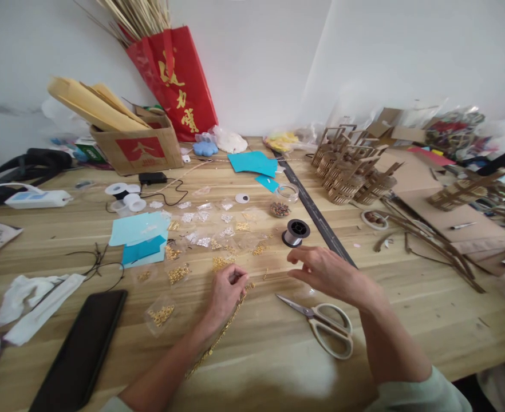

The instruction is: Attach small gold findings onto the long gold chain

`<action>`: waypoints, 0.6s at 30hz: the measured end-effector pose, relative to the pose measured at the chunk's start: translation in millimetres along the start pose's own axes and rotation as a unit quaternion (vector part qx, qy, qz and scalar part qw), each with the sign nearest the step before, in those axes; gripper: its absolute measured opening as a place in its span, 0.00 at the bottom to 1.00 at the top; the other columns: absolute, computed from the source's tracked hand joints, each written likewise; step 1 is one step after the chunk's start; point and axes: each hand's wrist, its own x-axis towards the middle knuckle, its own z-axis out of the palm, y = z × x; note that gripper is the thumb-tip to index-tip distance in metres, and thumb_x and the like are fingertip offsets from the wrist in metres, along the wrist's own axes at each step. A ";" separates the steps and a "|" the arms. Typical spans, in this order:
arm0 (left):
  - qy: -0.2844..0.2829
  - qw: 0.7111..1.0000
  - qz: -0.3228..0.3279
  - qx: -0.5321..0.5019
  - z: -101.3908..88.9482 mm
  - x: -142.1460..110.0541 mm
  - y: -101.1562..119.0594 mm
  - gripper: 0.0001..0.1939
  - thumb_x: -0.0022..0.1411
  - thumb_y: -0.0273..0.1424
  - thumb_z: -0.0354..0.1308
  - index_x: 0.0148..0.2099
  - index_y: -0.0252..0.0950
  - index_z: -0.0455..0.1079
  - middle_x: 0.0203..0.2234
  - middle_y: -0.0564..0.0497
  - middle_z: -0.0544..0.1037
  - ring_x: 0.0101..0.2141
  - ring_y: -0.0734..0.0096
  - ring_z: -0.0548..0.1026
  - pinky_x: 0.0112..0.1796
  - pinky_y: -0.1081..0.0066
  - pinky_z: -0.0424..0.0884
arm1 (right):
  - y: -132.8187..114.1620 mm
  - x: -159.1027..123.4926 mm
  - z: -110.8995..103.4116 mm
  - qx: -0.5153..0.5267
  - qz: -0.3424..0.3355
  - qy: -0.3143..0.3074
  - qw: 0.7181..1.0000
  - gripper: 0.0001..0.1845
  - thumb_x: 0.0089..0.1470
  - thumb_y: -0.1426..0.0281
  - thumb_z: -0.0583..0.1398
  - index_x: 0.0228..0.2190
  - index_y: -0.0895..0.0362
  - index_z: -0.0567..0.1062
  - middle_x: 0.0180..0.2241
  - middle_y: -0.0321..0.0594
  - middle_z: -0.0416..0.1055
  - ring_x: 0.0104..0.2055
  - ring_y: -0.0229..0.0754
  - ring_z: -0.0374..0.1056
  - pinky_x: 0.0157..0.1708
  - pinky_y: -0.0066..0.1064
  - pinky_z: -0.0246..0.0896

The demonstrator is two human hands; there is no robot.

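Observation:
Fingertips pinched together, my left hand grips one end of a gold beaded chain. The chain runs down beside my left wrist onto the wooden table. My right hand hovers to the right, fingers curled and apart from the thumb, with nothing visible in them. Just behind it stands a spool of grey thread or wire. Below it lie scissors with pale handles, blades pointing left. A few tiny gold beads lie between my hands. Small bags of gold beads are spread left of my left hand.
A black phone lies front left, near blue paper sheets. Behind are silver pieces in bags and a dish of brown beads. A black ruler strip crosses the table; small woven baskets stand beyond it.

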 end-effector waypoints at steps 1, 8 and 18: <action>0.001 1.000 0.001 -0.002 0.1 0.1 0.2 0.07 0.48 0.32 0.57 0.25 0.34 0.64 0.14 0.58 0.67 0.14 0.78 0.66 0.14 0.80 0.59 | 3.2 -0.3 -3.4 0.002 0.009 0.005 1.000 0.06 0.55 0.68 0.58 0.33 0.56 0.73 0.28 0.37 0.73 0.29 0.38 0.70 0.29 0.26 0.53; -0.009 1.000 0.010 -0.002 -0.3 -0.4 3.5 0.06 0.47 0.32 0.57 0.25 0.34 0.65 0.16 0.57 0.67 0.15 0.78 0.67 0.14 0.79 0.59 | 23.4 -25.5 -21.9 -0.056 0.066 0.039 0.996 0.08 0.55 0.64 0.57 0.31 0.54 0.73 0.23 0.34 0.73 0.25 0.37 0.68 0.26 0.27 0.51; -0.011 0.999 0.033 0.004 -1.3 0.3 -2.9 0.06 0.49 0.32 0.56 0.25 0.34 0.65 0.16 0.57 0.68 0.15 0.78 0.67 0.14 0.80 0.59 | -21.3 -13.7 11.7 0.068 -0.015 0.151 0.986 0.03 0.55 0.73 0.56 0.29 0.56 0.69 0.28 0.36 0.70 0.26 0.36 0.66 0.27 0.25 0.55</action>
